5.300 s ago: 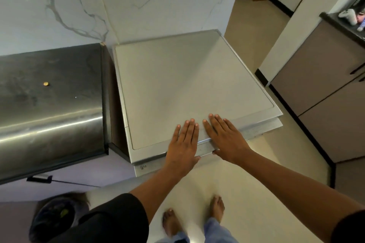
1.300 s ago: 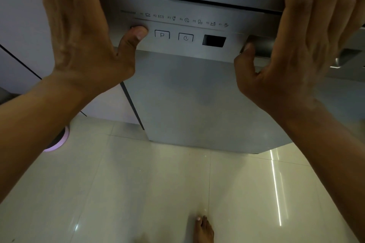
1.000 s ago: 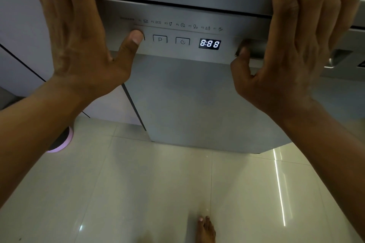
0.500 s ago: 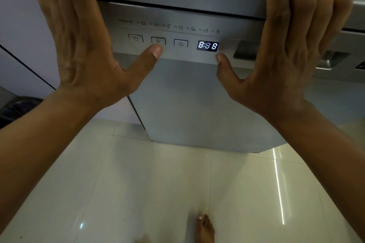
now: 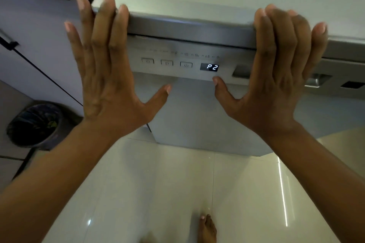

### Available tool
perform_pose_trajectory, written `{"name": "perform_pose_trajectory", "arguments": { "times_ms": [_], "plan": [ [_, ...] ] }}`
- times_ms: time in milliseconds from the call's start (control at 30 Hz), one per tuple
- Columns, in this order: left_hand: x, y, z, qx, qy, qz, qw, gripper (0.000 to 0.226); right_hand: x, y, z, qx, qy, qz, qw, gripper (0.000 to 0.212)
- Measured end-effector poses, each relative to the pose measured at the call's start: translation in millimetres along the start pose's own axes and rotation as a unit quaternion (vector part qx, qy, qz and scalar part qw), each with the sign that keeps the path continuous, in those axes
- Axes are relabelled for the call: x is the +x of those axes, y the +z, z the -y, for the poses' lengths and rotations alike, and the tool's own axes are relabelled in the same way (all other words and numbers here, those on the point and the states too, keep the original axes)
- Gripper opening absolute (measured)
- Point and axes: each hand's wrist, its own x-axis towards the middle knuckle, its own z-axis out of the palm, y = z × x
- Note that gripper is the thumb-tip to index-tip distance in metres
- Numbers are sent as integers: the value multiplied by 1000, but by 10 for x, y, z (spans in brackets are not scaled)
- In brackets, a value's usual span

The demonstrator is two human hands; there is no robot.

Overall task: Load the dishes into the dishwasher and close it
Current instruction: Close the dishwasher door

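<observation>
A bare foot (image 5: pixel 206 229) stands on the pale floor (image 5: pixel 150 193) at bottom centre. Above it, mid frame, the left hand (image 5: pixel 106 77) and right hand (image 5: pixel 276 77) lie flat with fingers straight and spread, fingertips reaching the top edge of the dishwasher (image 5: pixel 197 116), probably steadying the person while they read the panel. The grey door looks closed; its display (image 5: pixel 212 67) reads P2 beside three buttons (image 5: pixel 166 62). A bin (image 5: pixel 35 124) sits at the left, further back
</observation>
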Motion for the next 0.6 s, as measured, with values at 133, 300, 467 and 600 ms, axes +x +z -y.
{"name": "perform_pose_trajectory", "arguments": {
  "times_ms": [133,300,467,600],
  "plan": [
    [-82,-216,-101,-61,13,20,998,119,2,-146,77,24,18,66,997,91],
    [-21,-567,-228,-77,-24,95,992,123,118,-408,247,69,79,141,985,93],
    [251,-991,-311,-25,-27,201,979,116,335,-677,200,71,75,220,970,90],
    [672,-1364,-391,10,-52,314,948,94,724,-908,109,67,69,307,947,68]
  ]
}}
